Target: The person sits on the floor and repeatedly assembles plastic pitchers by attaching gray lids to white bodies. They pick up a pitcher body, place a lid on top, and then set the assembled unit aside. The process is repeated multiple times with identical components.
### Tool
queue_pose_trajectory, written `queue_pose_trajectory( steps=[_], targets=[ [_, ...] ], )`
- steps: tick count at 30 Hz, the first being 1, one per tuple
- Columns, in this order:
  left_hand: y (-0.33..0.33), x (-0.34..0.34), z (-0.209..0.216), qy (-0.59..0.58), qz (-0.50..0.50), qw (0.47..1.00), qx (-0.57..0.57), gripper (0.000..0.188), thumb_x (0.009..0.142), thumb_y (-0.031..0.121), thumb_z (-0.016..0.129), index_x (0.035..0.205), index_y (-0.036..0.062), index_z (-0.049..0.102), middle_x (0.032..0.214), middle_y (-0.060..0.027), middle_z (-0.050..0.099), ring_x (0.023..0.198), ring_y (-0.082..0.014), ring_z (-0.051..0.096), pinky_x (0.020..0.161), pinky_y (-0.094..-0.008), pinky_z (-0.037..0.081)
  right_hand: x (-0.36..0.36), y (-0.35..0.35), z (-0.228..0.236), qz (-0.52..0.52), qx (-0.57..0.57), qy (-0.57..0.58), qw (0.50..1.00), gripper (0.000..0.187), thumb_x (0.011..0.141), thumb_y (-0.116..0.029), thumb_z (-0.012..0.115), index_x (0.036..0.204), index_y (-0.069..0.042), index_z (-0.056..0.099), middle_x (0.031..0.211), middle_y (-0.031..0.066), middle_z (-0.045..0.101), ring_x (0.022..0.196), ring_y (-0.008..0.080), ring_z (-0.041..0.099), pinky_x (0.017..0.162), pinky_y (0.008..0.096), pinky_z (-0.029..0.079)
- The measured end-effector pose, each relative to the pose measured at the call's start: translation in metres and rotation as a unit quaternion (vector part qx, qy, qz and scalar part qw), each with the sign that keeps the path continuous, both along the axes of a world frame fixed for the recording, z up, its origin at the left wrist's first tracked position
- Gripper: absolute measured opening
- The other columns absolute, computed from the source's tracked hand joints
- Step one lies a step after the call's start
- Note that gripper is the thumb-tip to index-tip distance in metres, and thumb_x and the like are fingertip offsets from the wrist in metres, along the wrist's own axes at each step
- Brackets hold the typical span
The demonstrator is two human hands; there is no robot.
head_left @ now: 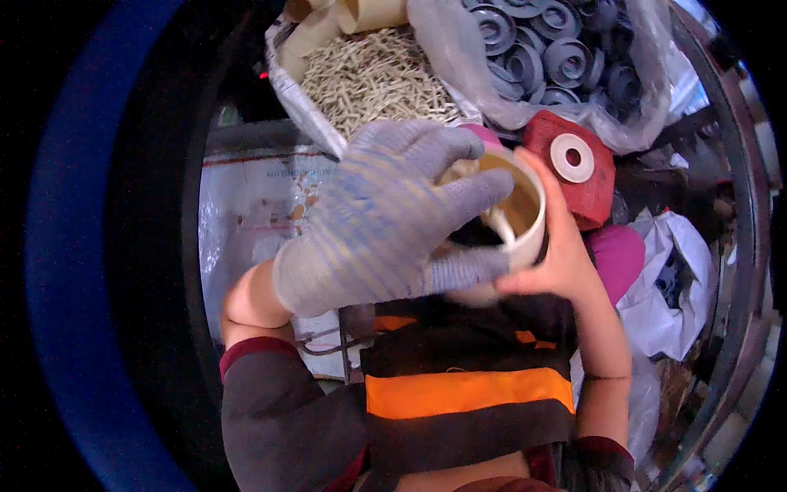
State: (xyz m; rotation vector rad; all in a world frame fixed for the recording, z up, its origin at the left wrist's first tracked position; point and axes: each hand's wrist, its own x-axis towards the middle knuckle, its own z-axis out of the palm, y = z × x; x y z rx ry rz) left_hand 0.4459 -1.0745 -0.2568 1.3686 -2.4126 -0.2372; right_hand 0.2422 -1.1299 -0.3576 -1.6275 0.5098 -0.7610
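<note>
The gloved left hand point(463, 221), in a grey knit glove with bluish and yellowish stripes, reaches from the left over the mouth of a cream hollow cylinder point(537, 209), which is held up in front of the person's dark top with an orange band point(467, 394). Its index finger and thumb stand well apart, the index finger stretching across the opening and the thumb lying by the lower rim, with the other fingers bent close together above. Between index finger and thumb shows a slim off-white piece point(502, 225) inside the cylinder, blurred; whether the glove grips it cannot be told. The bare right hand point(561, 238) is clamped around the cylinder's right side, its fingers along the upper wall and its thumb pressed near the lower rim. Just beyond the right hand sits a red block point(592, 201) with a cream ring point(559, 160) on its face. Past the hands, a sack point(307, 115) holds many small cream sticks point(377, 78), and beside it a clear plastic bag point(447, 53) holds grey ringed discs point(566, 61). A white sack point(697, 316) with dark pieces lies at the right.
</note>
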Motion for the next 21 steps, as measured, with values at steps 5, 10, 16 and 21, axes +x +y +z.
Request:
queue_pose_trajectory(
  steps=[5,10,16,21],
  targets=[
    [0.006,-0.023,-0.073,0.161,-0.111,0.977,0.081,0.024,0.072,0.028,0.069,0.083,0.0078,0.062,0.085,-0.0101,0.059,0.083,-0.0289,0.058,0.073,-0.0388,0.045,-0.043,0.040,-0.015,0.060,0.078,0.173,0.980,0.104,0.056,-0.041,0.080,0.139,-0.014,0.023,0.128,0.0184,0.046,0.120,0.0341,0.046,0.099,0.0376,0.036],
    [-0.016,0.019,-0.098,0.337,0.272,0.897,0.086,0.030,0.086,0.029,0.052,0.074,0.0023,0.061,0.068,-0.0072,0.060,0.067,-0.0169,0.057,0.065,-0.0324,0.044,-0.072,0.068,-0.023,-0.042,0.085,0.216,0.972,0.098,0.060,-0.039,0.078,0.138,-0.014,0.023,0.124,0.0183,0.050,0.116,0.0333,0.049,0.098,0.0366,0.037],
    [-0.105,0.024,-0.095,-0.110,0.221,0.965,-0.094,0.039,0.089,0.037,0.048,0.118,0.0113,0.055,0.126,-0.0167,0.048,0.117,-0.0364,0.042,0.100,-0.0392,0.032,-0.091,0.065,-0.036,-0.157,0.170,0.227,0.946,0.095,0.069,-0.037,0.072,0.142,-0.011,0.017,0.132,0.0188,0.043,0.123,0.0272,0.042,0.101,0.0352,0.032],
    [-0.054,-0.049,-0.136,0.072,0.005,0.918,0.390,0.037,0.095,0.027,0.039,0.113,-0.0006,0.056,0.114,-0.0141,0.057,0.104,-0.0211,0.055,0.092,-0.0347,0.042,-0.110,0.088,-0.058,-0.235,0.181,0.115,0.948,0.076,0.083,-0.033,0.060,0.142,-0.011,0.018,0.130,0.0187,0.045,0.114,0.0245,0.051,0.089,0.0359,0.044]
  ],
)
